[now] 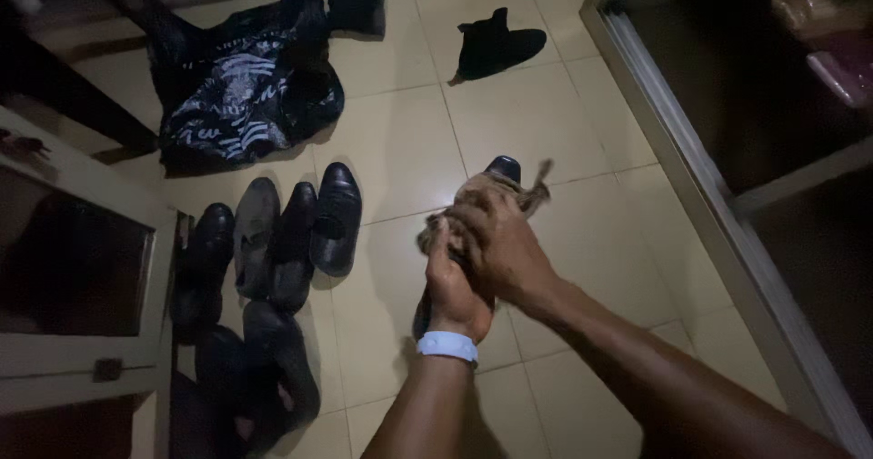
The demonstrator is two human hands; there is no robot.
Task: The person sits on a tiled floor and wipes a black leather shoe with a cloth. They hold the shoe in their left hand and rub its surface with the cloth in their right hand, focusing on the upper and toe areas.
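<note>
Gripping one black shoe (503, 167) in our left hand (452, 286), we rub it with the cloth (477, 195) clutched in our right hand (498, 245), a row of dark shoes (273, 241) waiting beside us on the tiled floor (536, 114).

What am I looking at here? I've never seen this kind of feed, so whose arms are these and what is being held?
This is one picture from a camera worn on a person's head, looking down at their own two bare hands over a tiled floor. The left hand, with a pale wristband, grips a dark shoe. The right hand presses a brownish cloth against it. To the left lies a row of dark shoes, more below them in shadow. Farther off lie a dark printed bag and a single black ankle boot. The room is dim, so fine detail is hard to tell.
</note>
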